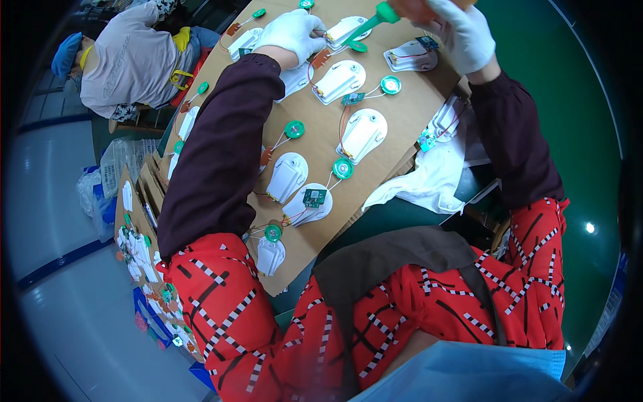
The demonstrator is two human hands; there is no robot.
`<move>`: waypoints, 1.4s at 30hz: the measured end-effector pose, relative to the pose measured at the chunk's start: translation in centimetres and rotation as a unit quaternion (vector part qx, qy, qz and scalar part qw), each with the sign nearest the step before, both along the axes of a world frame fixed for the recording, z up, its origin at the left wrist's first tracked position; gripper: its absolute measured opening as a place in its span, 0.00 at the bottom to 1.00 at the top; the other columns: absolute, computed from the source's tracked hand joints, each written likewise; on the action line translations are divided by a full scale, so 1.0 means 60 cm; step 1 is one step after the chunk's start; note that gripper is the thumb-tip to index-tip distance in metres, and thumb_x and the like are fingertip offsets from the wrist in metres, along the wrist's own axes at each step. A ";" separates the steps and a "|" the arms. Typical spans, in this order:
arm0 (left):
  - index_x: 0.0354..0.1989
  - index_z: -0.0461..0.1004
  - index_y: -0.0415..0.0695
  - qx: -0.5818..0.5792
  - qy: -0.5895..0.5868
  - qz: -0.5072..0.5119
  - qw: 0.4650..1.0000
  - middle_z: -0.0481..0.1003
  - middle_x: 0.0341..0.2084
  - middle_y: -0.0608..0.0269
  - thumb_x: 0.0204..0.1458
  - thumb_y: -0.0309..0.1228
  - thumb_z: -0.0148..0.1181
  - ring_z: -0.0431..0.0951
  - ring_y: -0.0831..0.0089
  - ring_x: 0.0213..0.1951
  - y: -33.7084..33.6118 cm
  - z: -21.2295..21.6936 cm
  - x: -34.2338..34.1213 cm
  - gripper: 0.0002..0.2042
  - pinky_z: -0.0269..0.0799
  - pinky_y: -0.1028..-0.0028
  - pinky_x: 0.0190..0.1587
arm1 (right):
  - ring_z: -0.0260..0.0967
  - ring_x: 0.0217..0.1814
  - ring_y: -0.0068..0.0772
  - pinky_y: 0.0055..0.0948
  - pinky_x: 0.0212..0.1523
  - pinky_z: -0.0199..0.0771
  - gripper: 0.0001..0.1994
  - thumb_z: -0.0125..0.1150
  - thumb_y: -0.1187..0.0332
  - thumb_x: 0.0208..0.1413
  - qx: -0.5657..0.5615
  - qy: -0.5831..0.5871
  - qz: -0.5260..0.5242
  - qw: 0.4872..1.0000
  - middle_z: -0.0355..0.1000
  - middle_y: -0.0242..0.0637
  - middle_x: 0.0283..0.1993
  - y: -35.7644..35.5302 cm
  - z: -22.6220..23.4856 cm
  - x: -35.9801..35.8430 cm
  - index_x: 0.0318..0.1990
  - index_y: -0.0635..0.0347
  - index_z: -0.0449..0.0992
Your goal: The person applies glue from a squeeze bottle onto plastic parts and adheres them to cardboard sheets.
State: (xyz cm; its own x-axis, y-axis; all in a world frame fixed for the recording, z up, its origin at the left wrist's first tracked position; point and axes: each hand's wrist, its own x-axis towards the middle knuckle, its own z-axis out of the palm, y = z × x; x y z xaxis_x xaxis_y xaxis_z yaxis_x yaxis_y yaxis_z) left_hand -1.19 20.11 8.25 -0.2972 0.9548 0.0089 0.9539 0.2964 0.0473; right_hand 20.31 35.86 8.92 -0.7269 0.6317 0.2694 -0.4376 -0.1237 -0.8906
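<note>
The gloved right hand [465,40] is wrapped around an orange-brown bottle [416,8], partly cut off by the view. It holds the bottle tilted, apparently to aim its green nozzle [384,13] down and leftward at a white casing [345,30] near the cardboard sheet's [395,117] far edge; whether the tip touches is unclear. The gloved left hand [289,37] has its fingertips close together at that casing's left end, perhaps to steady a wire there; whether they pinch anything, I cannot tell.

Nearer, more casings lie spread towards the sheet's near corner, wired to green discs [294,129], probably spaced to keep the wires apart. Bare cardboard runs beside the sheet's right edge, giving some open room. Just past that edge lies a crumpled white cloth [429,175]. The left sleeve [214,134] crosses the sheet's left side, limiting sideways room.
</note>
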 end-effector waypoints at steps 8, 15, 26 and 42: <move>0.49 0.72 0.48 0.036 0.054 0.003 0.998 0.72 0.44 0.56 0.47 0.40 0.63 0.75 0.56 0.46 0.023 -0.018 0.019 0.21 0.70 0.64 0.49 | 0.66 0.58 0.40 0.38 0.54 0.75 0.23 0.48 0.57 0.63 -0.194 0.151 0.178 0.953 0.63 0.43 0.60 0.143 -0.069 0.208 0.60 0.60 0.60; 0.58 0.66 0.53 -0.064 -0.017 -0.007 0.998 0.63 0.60 0.53 0.48 0.23 0.54 0.65 0.55 0.60 0.008 -0.080 -0.024 0.26 0.63 0.67 0.59 | 0.72 0.39 0.25 0.30 0.35 0.76 0.16 0.53 0.58 0.61 -0.279 -0.090 -0.029 0.956 0.73 0.34 0.44 0.074 -0.194 0.316 0.50 0.57 0.69; 0.56 0.68 0.51 -0.125 0.025 0.018 0.992 0.66 0.56 0.55 0.46 0.26 0.56 0.71 0.56 0.53 -0.044 -0.034 0.041 0.24 0.69 0.65 0.53 | 0.67 0.18 0.22 0.21 0.17 0.68 0.30 0.63 0.53 0.53 -0.084 -0.461 0.008 0.884 0.70 0.32 0.24 -0.005 -0.326 0.275 0.57 0.62 0.64; 0.56 0.68 0.37 0.134 -0.223 0.229 0.938 0.69 0.53 0.56 0.50 0.17 0.52 0.74 0.73 0.44 -0.322 0.139 0.273 0.21 0.69 0.75 0.48 | 0.59 0.18 0.16 0.15 0.16 0.59 0.31 0.62 0.54 0.55 -0.056 -0.414 -0.008 0.908 0.69 0.32 0.27 0.014 -0.386 0.311 0.61 0.60 0.62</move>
